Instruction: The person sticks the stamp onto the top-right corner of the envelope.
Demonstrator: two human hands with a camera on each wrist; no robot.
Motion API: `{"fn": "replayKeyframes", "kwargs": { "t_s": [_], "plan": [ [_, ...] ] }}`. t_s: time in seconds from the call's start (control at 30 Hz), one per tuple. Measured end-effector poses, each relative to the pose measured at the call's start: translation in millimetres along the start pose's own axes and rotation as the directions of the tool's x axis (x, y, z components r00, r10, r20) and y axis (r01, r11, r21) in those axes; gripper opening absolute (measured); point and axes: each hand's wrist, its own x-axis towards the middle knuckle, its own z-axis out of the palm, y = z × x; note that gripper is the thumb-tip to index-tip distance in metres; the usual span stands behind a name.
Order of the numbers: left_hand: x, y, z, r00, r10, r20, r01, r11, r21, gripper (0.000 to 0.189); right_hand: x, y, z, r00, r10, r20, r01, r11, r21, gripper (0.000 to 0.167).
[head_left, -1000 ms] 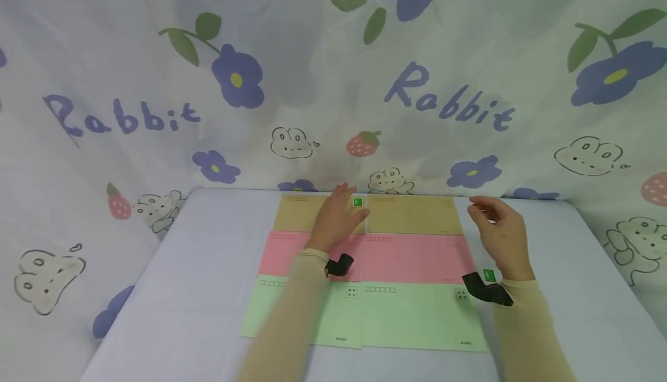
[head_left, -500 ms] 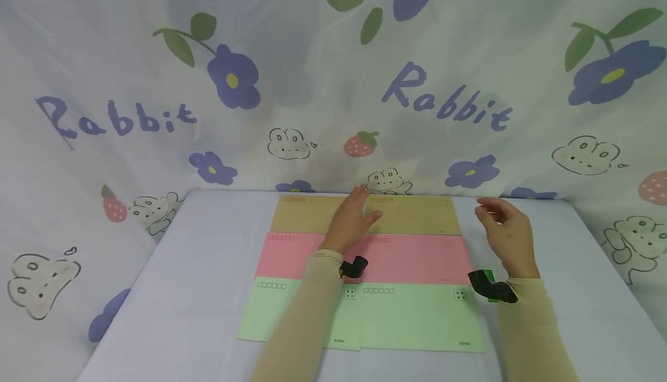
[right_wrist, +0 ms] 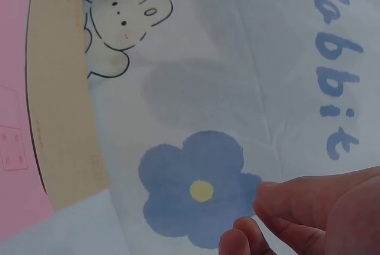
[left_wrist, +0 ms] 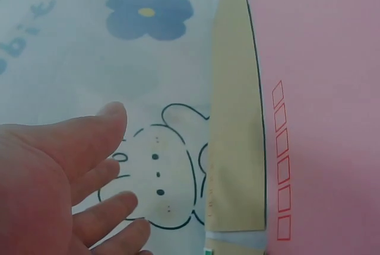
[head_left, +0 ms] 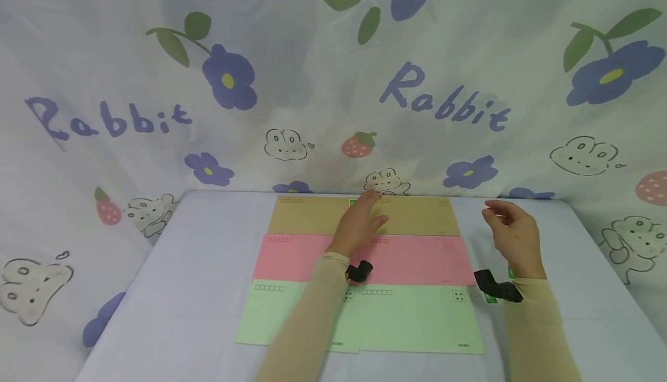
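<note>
Since the earlier frames your left hand has slid toward 3 o'clock over the envelopes, and your right hand has drifted slightly the same way. Your left grip has its fingers spread and relaxed, with nothing seen in it; you cannot tell here whether the fingertips touch paper. Your right grip has its fingers loosely bent, thumb near forefinger, and nothing shows between them. It sits at 3 o'clock from your left hand, past the envelopes' edge.

Under your left hand, the left brown envelope meets the right brown envelope. A green stamp peeks out at 11 o'clock from that hand. Toward 6 o'clock on the table come the left pink envelope and right pink envelope, then the left green envelope and right green envelope. Near 6 o'clock from your right hand, another green stamp shows partly behind the black strap.
</note>
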Motion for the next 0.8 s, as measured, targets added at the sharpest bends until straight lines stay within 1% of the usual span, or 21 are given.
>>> {"fn": "replayKeyframes", "kwargs": {
  "t_s": [0.2, 0.3, 0.4, 0.57, 0.7, 0.8],
  "plan": [
    [0.7, -1.9, 8.3, 1.0, 0.008, 0.004, -0.008, 1.0, -0.013, 0.056, 1.2, 5, -4, 1.0, 0.006, 0.012, -0.006, 0.999, -0.041, 0.042],
    [0.7, -3.5, 12.4, 1.0, 0.019, 0.007, -0.019, 1.0, -0.02, 0.054, 1.9, 6, -5, 1.0, 0.024, 0.01, -0.023, 0.998, -0.059, 0.043],
    [0.7, -4.1, 14.9, 1.0, 0.025, 0.009, -0.025, 1.0, -0.016, 0.054, 2.2, 6, -6, 1.0, 0.025, 0.003, -0.025, 0.997, -0.079, 0.042],
    [2.3, -4.7, 18.4, 1.0, 0.028, 0.006, -0.028, 1.0, -0.005, 0.052, 2.7, 9, -9, 1.0, 0.012, -0.005, -0.013, 0.993, -0.121, 0.042],
    [4.0, -6.4, 22.3, 1.0, 0.027, 0.002, -0.027, 1.0, 0.015, 0.052, 3.0, 11, -11, 1.0, 0.014, 0.011, -0.013, 0.992, -0.122, 0.043],
    [5.8, -7.7, 27.9, 1.0, 0.012, 0.004, -0.013, 0.999, 0.032, 0.052, 3.5, 13, -12, 1.0, 0.014, 0.027, -0.011, 0.992, -0.128, 0.044]
  ]
}}
